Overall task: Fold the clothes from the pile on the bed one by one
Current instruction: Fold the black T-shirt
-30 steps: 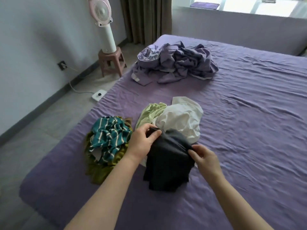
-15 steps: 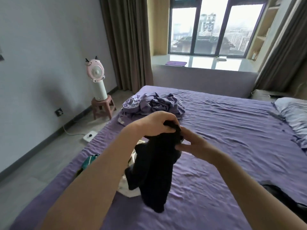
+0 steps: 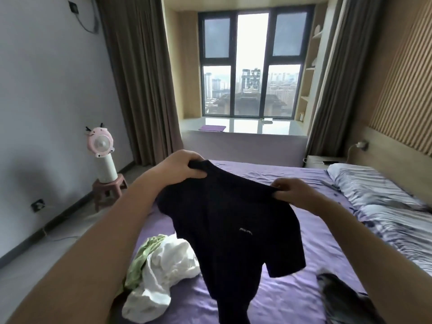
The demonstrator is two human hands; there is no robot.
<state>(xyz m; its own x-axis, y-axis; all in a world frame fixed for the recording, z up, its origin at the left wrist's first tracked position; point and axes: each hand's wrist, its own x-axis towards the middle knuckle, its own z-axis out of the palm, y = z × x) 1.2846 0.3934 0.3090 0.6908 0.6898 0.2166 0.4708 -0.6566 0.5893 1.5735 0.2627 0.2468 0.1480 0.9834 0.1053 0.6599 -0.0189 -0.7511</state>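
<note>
A dark T-shirt [image 3: 229, 220] is pinched at what seem its shoulders by left hand [image 3: 184, 168] and right hand [image 3: 292, 191] (fingers curled); it should be shaken flat, then laid on the bed [image 3: 311, 232].

black t-shirt [image 3: 229, 220], white garment [image 3: 168, 265], green garment [image 3: 142, 256], purple bed sheet [image 3: 315, 249], pink fan [image 3: 101, 142]

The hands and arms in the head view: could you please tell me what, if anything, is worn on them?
Nothing shows on them. The left hand and right hand wear no gloves, rings, or watch, and both forearms are bare up to the frame edge, with no sleeve in view.
</note>
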